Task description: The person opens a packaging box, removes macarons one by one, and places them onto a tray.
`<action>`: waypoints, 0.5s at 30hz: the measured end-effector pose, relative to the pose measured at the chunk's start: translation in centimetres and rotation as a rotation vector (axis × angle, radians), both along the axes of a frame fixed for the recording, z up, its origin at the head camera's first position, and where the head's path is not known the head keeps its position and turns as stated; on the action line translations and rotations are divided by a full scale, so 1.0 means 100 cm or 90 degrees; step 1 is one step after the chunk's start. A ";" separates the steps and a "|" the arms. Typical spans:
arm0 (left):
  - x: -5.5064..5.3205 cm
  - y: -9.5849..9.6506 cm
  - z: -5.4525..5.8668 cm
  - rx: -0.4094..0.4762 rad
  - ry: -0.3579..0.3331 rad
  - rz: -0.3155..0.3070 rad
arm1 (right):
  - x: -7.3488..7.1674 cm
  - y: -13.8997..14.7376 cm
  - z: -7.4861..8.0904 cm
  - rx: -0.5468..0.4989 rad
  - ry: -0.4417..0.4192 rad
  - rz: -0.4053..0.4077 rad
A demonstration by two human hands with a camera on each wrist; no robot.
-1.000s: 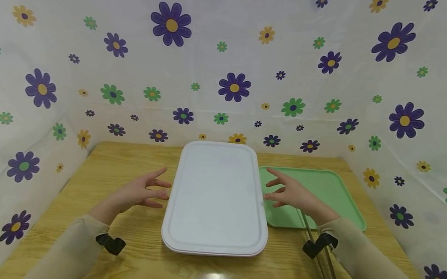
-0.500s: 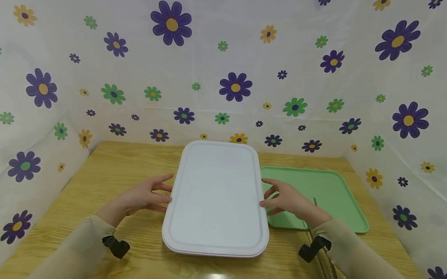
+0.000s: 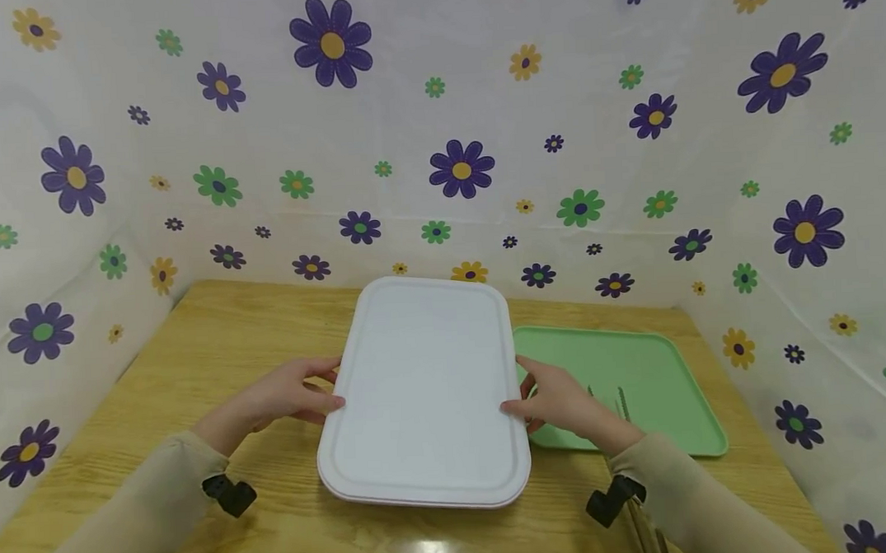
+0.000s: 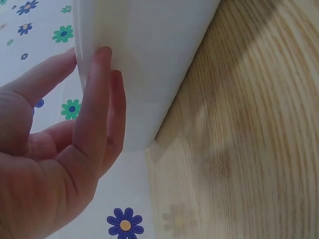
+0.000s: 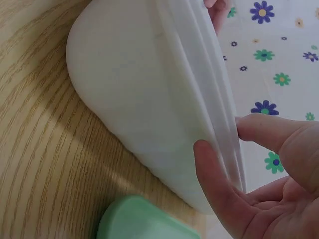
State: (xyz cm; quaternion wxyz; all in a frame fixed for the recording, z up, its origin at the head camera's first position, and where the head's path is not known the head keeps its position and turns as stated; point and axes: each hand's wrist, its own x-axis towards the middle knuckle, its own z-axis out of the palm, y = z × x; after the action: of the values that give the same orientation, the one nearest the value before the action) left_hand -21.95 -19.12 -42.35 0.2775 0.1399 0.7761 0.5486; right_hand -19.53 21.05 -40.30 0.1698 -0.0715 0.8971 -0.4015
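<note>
A white rectangular container (image 4: pixel 154 55) with a rimmed white lid (image 3: pixel 425 384) stands on the wooden table. My left hand (image 3: pixel 288 392) grips the lid's left edge, its thumb on top. In the left wrist view the fingers (image 4: pixel 94 109) lie under the rim against the container's side wall. On the opposite edge my right hand (image 3: pixel 560 399) pinches the lid, thumb above and a finger below the rim, as the right wrist view shows. The lid still sits on the container, and what is inside is hidden.
A green tray (image 3: pixel 617 360) lies to the right, partly behind the container. Long thin metal tongs or tweezers (image 3: pixel 623 402) with ridged tips rest across its front edge, partly under the right forearm. Flower-printed sheets (image 3: pixel 407 129) enclose the wooden table (image 3: pixel 215 336) at the back and sides.
Both hands have moved inward from beside the container to its long edges. Their spread fingers have closed on the lid's rim. The container and tray have not moved.
</note>
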 end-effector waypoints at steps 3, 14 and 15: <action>0.004 0.003 0.004 -0.014 0.012 0.002 | 0.002 -0.004 0.002 0.035 0.015 0.004; 0.009 0.006 0.005 -0.022 0.015 0.010 | 0.007 -0.006 0.001 0.016 0.024 -0.018; 0.009 0.006 0.005 -0.022 0.016 0.011 | 0.007 -0.006 0.001 0.022 0.029 -0.020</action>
State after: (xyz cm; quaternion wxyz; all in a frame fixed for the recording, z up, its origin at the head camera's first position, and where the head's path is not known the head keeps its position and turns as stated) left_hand -21.04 -18.50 -41.86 0.2651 0.1353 0.7904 0.5355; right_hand -18.82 20.48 -40.25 0.1442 -0.0640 0.9085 -0.3869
